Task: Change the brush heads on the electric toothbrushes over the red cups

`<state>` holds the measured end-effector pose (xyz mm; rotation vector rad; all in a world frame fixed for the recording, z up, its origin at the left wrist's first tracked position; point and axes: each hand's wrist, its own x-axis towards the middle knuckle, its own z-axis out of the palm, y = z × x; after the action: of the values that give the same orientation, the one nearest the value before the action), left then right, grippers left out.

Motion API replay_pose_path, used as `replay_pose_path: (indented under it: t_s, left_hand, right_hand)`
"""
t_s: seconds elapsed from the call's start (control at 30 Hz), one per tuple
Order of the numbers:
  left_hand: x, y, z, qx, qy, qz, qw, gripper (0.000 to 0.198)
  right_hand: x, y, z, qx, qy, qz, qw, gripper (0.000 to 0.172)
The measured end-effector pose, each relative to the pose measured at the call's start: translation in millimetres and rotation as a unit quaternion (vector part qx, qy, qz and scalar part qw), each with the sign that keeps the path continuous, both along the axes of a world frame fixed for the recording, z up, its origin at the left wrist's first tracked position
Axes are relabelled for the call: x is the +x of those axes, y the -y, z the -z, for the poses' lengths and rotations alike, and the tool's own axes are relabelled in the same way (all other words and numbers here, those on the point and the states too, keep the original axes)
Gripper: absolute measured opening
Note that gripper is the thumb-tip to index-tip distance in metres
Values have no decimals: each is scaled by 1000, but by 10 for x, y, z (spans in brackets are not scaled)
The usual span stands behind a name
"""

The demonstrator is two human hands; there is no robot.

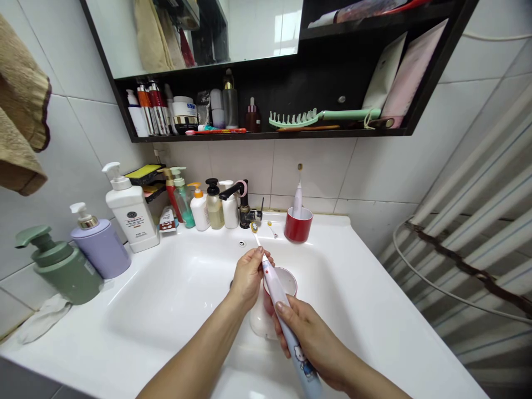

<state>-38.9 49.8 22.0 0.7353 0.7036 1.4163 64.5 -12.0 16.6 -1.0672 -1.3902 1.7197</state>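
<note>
Over the sink, both hands are closed on one electric toothbrush (274, 285) with a pale body and a cartoon figure near its base. My left hand (248, 275) pinches the neck just below the brush head, which points toward the tap. Wrapped round the handle is my right hand (305, 332). Below them in the basin (174, 293), partly hidden by the hands, are a red cup with a white inside (286, 279) and a whitish translucent container (258, 324). A small loose brush head (272, 229) lies on the back rim.
A red cup (298, 227) holding another toothbrush (298, 197) stands at the back right. The black tap (245, 208) is at centre back. Several pump bottles (133, 216) line the left rim. Above hangs a dark shelf (233, 136) with a green hairbrush (295, 119); a folding curtain (469, 249) is right.
</note>
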Motion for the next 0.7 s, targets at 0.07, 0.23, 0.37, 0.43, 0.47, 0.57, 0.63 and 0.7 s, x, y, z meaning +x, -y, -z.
replay_pose_path:
  t_s: [0.07, 0.23, 0.37, 0.43, 0.47, 0.57, 0.63, 0.7]
  left_hand:
    - [11, 5, 10, 8, -3, 3, 1000, 23]
    - [19, 22, -5, 31, -15, 21, 999, 21]
    - [12, 25, -30, 36, -3, 34, 999, 21]
    - [9, 26, -40, 37, 6, 37, 999, 20]
    - [8, 27, -44, 38, 9, 39, 998, 20]
    - [10, 33, -46, 38, 12, 40, 998, 19]
    - [17, 37, -37, 37, 2, 31, 999, 20]
    - [24, 38, -21, 36, -16, 16, 999, 21]
  right_hand:
    - [-10, -1, 10, 18, 16, 7, 1000, 27]
    - [-17, 3, 35, 46, 33, 22, 998, 27]
    - [-9, 24, 24, 4, -27, -7, 1000, 27]
    - [-5, 28, 12, -11, -49, -13, 999, 26]
    - [-3, 27, 6, -20, -58, -15, 998, 26]
    - [-2, 18, -6, -43, -70, -25, 996, 26]
    - [-5, 10, -7, -19, -44, -15, 999, 27]
    - [-9, 3, 1, 21, -5, 4, 1000, 28]
